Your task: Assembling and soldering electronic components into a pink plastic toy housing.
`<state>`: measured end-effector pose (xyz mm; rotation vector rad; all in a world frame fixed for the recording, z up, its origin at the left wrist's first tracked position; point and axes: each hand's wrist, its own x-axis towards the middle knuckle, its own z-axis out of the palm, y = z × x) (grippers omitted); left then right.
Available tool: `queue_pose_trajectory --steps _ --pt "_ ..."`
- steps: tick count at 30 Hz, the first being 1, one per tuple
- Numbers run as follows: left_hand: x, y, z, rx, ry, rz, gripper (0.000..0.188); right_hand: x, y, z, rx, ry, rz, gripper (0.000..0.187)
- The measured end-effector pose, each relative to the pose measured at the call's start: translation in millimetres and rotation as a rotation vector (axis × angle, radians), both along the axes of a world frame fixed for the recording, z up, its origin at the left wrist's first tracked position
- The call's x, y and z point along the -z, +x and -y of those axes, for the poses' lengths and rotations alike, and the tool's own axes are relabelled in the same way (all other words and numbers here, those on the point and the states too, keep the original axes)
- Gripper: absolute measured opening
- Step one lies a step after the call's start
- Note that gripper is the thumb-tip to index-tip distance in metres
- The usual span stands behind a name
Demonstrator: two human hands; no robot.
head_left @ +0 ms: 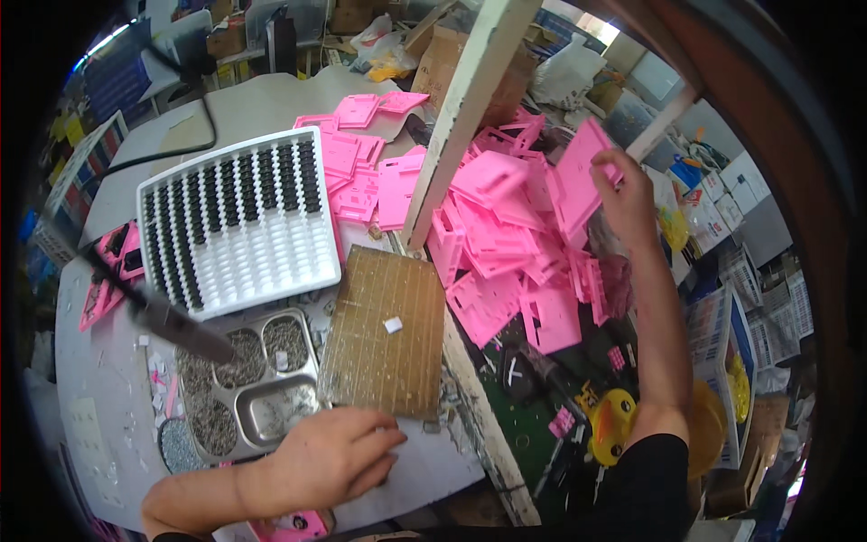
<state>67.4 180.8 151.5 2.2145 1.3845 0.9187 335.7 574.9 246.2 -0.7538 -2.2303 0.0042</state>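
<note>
My right hand reaches out to the far right and grips a flat pink plastic panel, lifted above a big heap of pink plastic parts. My left hand rests palm down on the grey table near the front edge, fingers together and holding nothing. It lies just below a brown cardboard sheet with a small white piece on it, and beside a metal compartment tray filled with small screws.
A white ribbed tray with rows of black parts stands at the back left. A tool hangs on a black cable over the metal tray. A pale wooden post crosses the pink heap. Yellow parts and crates lie to the right.
</note>
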Motion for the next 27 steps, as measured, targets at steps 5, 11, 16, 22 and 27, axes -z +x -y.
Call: queue_pose_trajectory --steps 5,11,16,22,27 --pt "-13.5 11.2 43.4 -0.054 -0.185 0.203 0.028 -48.9 -6.6 137.1 -0.122 -0.253 -0.306 0.015" --pt "6.7 59.0 138.3 0.045 -0.465 1.099 0.06 2.7 -52.7 363.8 -0.544 -0.535 -0.737 0.03" --pt "-4.1 10.8 211.4 -0.164 -0.273 1.784 0.038 68.0 -107.1 512.2 -0.735 -0.375 -0.345 0.043" --pt "21.6 -67.3 293.0 -0.381 -0.113 1.304 0.022 89.2 -116.1 520.3 -0.74 -1.014 -0.435 0.056" --pt "39.8 -53.9 290.5 -0.457 -0.354 1.146 0.031 116.4 -133.9 502.8 -0.734 -1.366 -0.234 0.057"
